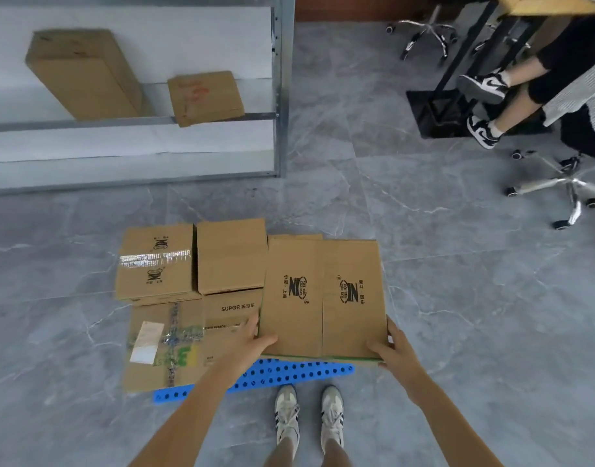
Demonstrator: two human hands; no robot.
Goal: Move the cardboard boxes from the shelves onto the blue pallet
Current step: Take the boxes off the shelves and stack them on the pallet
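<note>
Shelves [53, 124] of grey metal, cut off at the left, carry a long box [83, 75] lying slantwise and a small box [205, 97] overhanging the front rail. Perforated plastic of the blue pallet [289, 372] is mostly hidden under other boxes [154, 261]. Over its right side is the big box [323, 298], smooth brown card, long axis and seam pointing away from the person. Left hand [248, 342] and right hand [395, 352] grip its near corners, thumbs on top, fingers hidden beneath.
</note>
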